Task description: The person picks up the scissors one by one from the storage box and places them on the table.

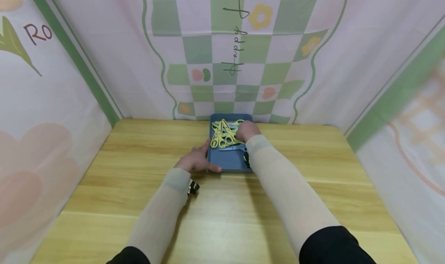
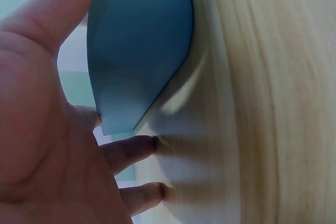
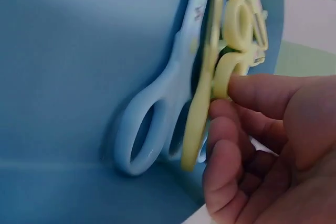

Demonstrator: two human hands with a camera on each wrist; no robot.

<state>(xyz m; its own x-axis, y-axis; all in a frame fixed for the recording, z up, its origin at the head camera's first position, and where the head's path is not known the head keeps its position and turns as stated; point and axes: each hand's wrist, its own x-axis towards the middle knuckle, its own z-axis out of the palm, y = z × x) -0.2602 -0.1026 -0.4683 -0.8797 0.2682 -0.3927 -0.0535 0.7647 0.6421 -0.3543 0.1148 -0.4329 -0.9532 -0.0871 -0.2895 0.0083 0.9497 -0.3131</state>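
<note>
A blue tray (image 1: 231,163) at the table's far edge holds several yellow scissors (image 1: 219,134), heaped in its far part, and blue scissors (image 1: 230,148) nearer the front. My left hand (image 1: 196,159) spreads round the tray's near left corner, its thumb along the front; in the left wrist view its extended fingers (image 2: 131,150) lie beside the blue wall (image 2: 142,40). My right hand (image 1: 247,131) is over the tray's right side. In the right wrist view, thumb and curled fingers pinch a yellow scissors handle (image 3: 223,77) beside the blue scissors (image 3: 181,72); fingertips are partly hidden.
The wooden table (image 1: 139,159) extends on both sides of the tray and in front of it. A patterned cloth (image 1: 194,48) hangs directly behind the tray, with more cloth at both sides. Small dark devices sit at both wrists.
</note>
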